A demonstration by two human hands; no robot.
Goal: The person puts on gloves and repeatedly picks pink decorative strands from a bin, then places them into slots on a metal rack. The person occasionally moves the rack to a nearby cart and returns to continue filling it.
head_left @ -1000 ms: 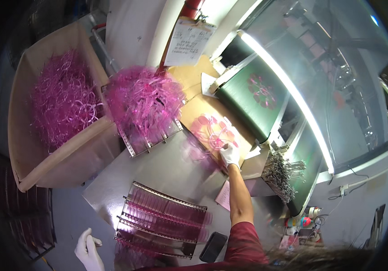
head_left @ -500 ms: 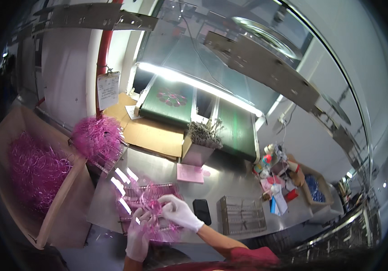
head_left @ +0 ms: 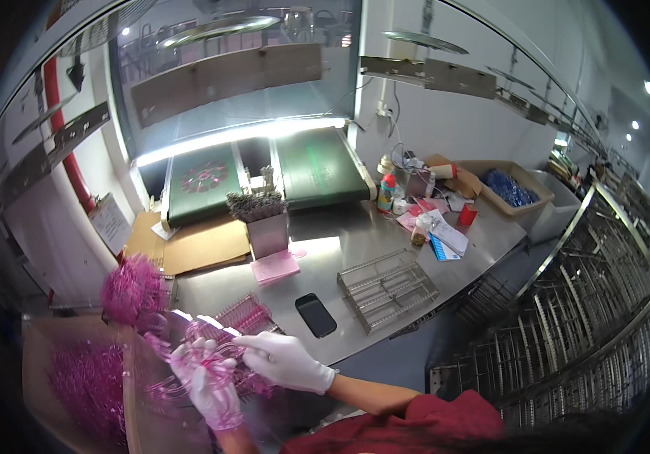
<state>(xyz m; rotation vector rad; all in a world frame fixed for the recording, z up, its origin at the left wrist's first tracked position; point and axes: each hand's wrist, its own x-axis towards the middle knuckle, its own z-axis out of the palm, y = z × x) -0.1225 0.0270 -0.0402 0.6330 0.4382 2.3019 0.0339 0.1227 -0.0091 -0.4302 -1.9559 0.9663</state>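
Toward seven o'clock, the left hand [head_left: 204, 390] is closed around a pink plastic piece [head_left: 225, 351], seemingly steadying it for the right hand [head_left: 286, 363], whose grip at its edge I cannot tell.

From where I watch, the blown-out white tube [head_left: 242, 142] is my brightest source, throwing a pale glare patch onto the steel table [head_left: 374, 227]. I see white glints and some blur on the pink strips [head_left: 205, 331], while fisheye curvature bends edges toward dark corners.
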